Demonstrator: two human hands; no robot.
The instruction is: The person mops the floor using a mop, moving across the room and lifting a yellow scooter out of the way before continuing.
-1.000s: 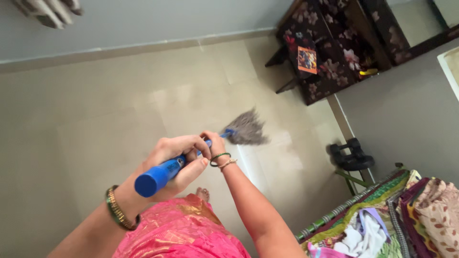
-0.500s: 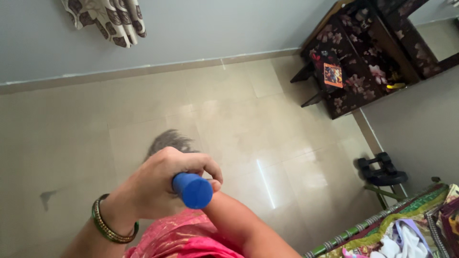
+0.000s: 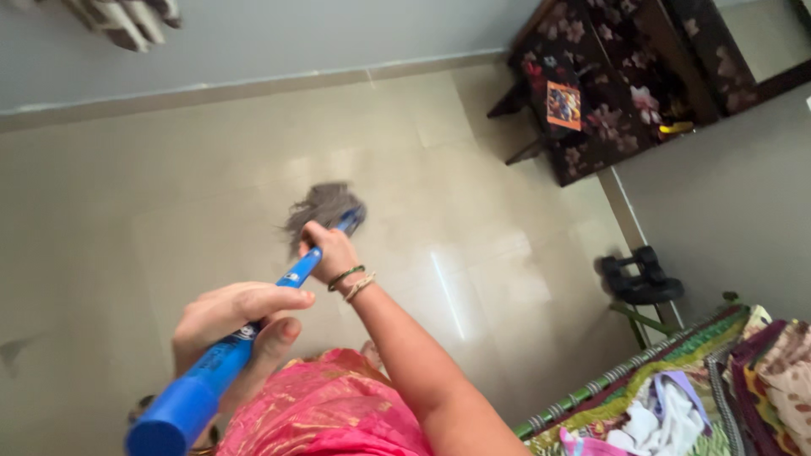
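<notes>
A mop with a blue handle and a grey stringy head rests on the beige tiled floor. My left hand grips the upper end of the handle, close to the camera. Lower down the shaft, my right hand is closed around it just behind the mop head; bangles circle that wrist. Pink shiny clothing fills the bottom middle.
A dark floral-patterned cabinet stands in the far right corner against the grey wall. Black dumbbells lie by the right wall. A bed with colourful sheets and heaped clothes sits at bottom right. Patterned curtain hangs at top left.
The mop head swept from the right to the left, then forward to the middle. My right hand has slid down the handle; the handle's top end dropped toward bottom left.
</notes>
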